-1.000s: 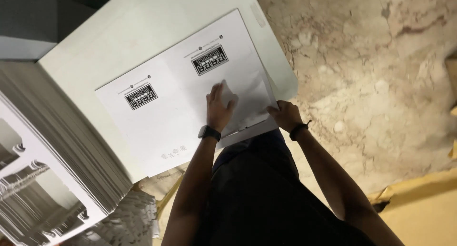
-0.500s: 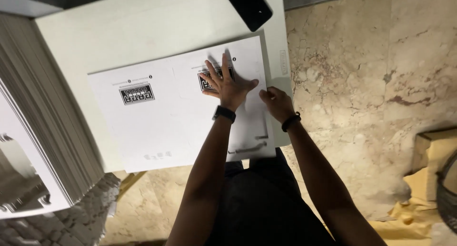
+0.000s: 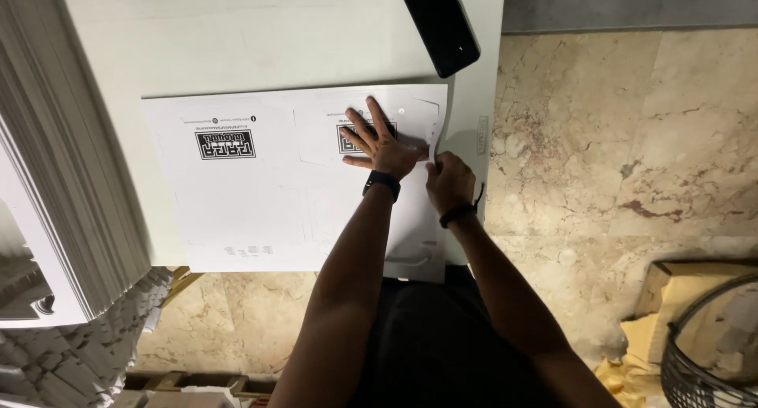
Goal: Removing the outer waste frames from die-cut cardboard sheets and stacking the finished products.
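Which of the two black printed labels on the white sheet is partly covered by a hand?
The label nearer the phone: the left hand lies spread over it. The other label, toward the sheet's far end, lies fully uncovered.

Left of the flat white printed cardboard sheet (image 3: 260,187), a tall stack of white sheets (image 3: 55,179) walls the table; beyond its far corner lies a black phone (image 3: 440,25). Bare tabletop apparently stays passable beyond it.

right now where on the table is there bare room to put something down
Free: the pale tabletop strip between the white printed sheet, the black phone and the white sheet stack. Crowded: the sheet's right edge, under left hand and right hand.
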